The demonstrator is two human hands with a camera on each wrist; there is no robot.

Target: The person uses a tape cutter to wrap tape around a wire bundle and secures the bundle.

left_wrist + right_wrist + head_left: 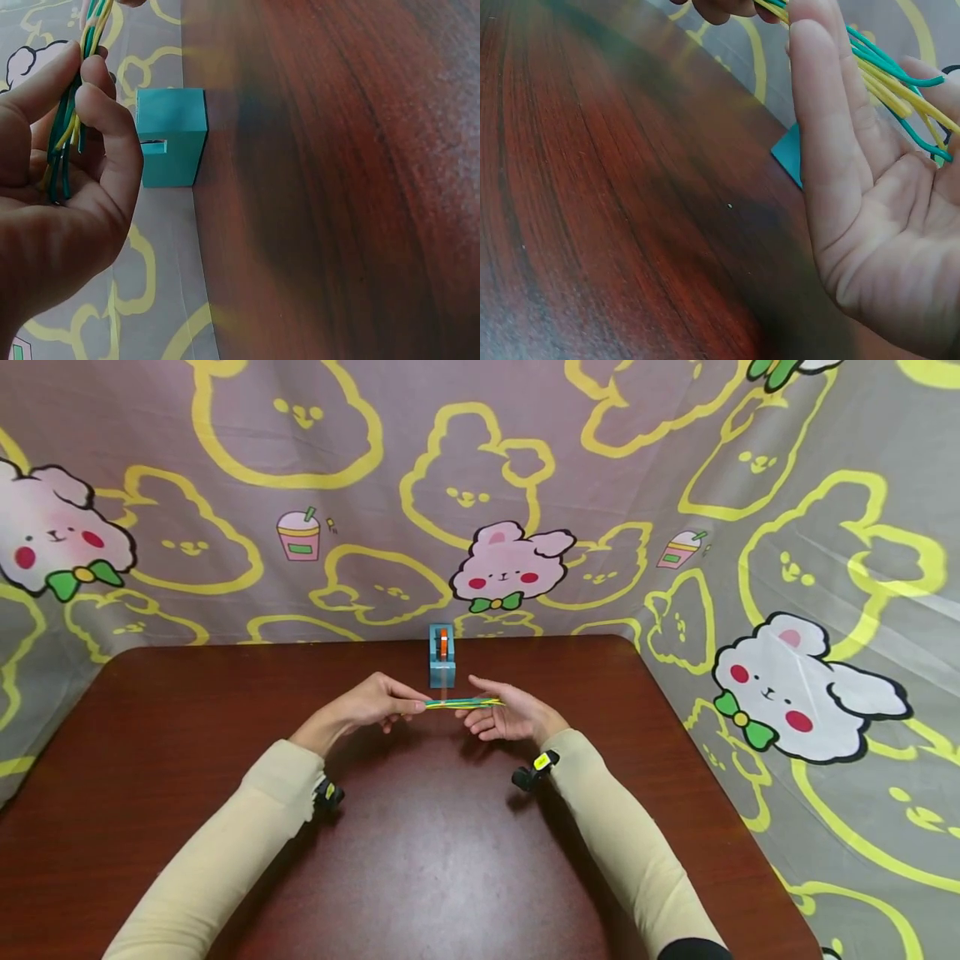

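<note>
A thin bundle of green and yellow wires (472,702) is held level above the table, between the two hands. My left hand (375,700) pinches its left end between thumb and fingers. In the left wrist view, loose wire ends (66,150) reach into the palm. My right hand (510,714) lies along the other end with fingers extended; in the right wrist view the wires (896,86) pass behind those fingers and fan out near the thumb. Just beyond the bundle stands a blue tape dispenser (442,675) with an orange core. A faint translucent strip runs from its front toward the bundle.
The dark reddish-brown table (442,860) lies beneath both hands. A patterned cloth (360,527) hangs behind the table and along its right side. Small black wrist cameras (534,771) sit at both cuffs.
</note>
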